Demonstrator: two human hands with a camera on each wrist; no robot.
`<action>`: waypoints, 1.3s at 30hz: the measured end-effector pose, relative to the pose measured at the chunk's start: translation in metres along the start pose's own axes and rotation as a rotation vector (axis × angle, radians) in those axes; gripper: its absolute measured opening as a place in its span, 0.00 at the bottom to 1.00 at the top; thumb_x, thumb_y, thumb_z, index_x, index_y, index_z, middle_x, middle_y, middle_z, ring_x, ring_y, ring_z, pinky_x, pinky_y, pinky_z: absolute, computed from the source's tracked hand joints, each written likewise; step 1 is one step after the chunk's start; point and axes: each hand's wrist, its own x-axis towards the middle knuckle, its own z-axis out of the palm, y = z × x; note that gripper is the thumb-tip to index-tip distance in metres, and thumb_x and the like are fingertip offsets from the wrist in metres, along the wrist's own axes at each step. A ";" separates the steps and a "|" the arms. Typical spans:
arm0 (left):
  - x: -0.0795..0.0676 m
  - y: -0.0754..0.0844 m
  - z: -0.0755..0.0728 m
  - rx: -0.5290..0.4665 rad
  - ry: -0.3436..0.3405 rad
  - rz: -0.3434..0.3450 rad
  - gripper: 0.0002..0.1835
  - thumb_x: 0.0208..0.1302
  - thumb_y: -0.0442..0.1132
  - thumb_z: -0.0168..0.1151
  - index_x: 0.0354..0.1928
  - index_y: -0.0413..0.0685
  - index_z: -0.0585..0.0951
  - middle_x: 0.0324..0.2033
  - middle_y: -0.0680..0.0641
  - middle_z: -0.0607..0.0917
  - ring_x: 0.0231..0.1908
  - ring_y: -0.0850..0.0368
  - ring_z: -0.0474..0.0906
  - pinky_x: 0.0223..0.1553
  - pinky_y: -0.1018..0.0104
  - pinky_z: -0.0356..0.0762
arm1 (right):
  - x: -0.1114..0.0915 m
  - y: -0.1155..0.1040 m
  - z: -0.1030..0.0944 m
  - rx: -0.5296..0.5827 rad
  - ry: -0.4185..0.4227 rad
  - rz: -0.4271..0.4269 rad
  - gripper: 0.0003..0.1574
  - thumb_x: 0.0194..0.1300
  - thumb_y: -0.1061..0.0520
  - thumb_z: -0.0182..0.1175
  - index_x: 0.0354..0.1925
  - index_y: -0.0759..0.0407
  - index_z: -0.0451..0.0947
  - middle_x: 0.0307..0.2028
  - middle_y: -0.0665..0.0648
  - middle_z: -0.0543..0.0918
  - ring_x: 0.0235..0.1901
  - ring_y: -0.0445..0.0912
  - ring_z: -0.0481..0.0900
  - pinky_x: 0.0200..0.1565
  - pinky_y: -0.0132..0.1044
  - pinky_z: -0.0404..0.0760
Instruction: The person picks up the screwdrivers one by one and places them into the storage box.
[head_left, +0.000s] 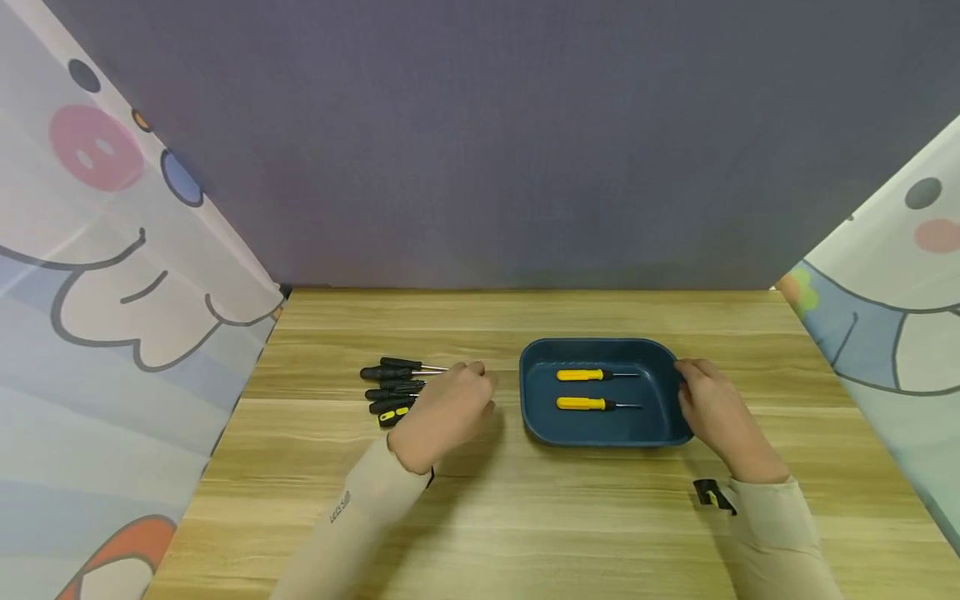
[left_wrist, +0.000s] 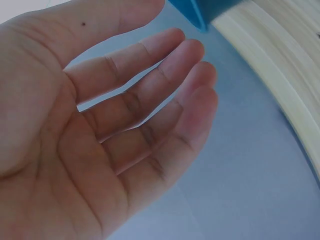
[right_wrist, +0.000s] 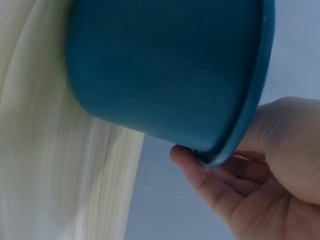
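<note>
A dark blue tray (head_left: 540, 417) stands on the wooden table, two yellow-handled screwdrivers (head_left: 581, 375) lying in it with their shafts pointing right. My right hand (head_left: 712, 408) pinches the tray's right rim; in the right wrist view, fingers (right_wrist: 215, 190) are under the rim's lip and the thumb is partly hidden behind it. Between the tray and a group of black-handled screwdrivers (head_left: 390, 373), my left hand (head_left: 450, 408) is raised over the table and hides part of their shafts. The left wrist view shows that palm bare, its fingers (left_wrist: 145, 90) loosely bent around nothing.
A grey-purple panel (head_left: 525, 150) rises along the table's back edge. Cartoon-printed curtains (head_left: 112, 250) hang at the left and right sides. Beside the right cuff is a black strap piece (head_left: 712, 496). One of the dark screwdrivers has a black-and-yellow handle (head_left: 393, 415).
</note>
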 end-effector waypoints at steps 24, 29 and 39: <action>-0.063 -0.057 0.019 -0.076 0.007 -0.269 0.08 0.58 0.35 0.74 0.37 0.42 0.83 0.31 0.48 0.80 0.32 0.47 0.81 0.29 0.53 0.80 | 0.000 0.002 0.001 0.015 -0.006 -0.002 0.20 0.59 0.77 0.57 0.50 0.85 0.73 0.47 0.80 0.75 0.44 0.73 0.77 0.41 0.62 0.79; -0.074 -0.069 0.026 -0.084 0.033 -0.303 0.11 0.55 0.35 0.76 0.38 0.41 0.84 0.33 0.45 0.82 0.34 0.45 0.82 0.31 0.50 0.81 | -0.001 0.001 0.000 0.023 -0.009 0.009 0.20 0.59 0.77 0.57 0.51 0.84 0.73 0.48 0.80 0.75 0.44 0.73 0.77 0.41 0.62 0.79; -0.083 -0.080 0.040 -0.112 0.032 -0.347 0.09 0.55 0.32 0.75 0.37 0.41 0.85 0.35 0.43 0.83 0.35 0.44 0.82 0.34 0.47 0.81 | -0.002 0.004 0.001 0.027 0.020 -0.019 0.19 0.58 0.77 0.58 0.50 0.84 0.74 0.46 0.80 0.76 0.42 0.72 0.78 0.40 0.62 0.79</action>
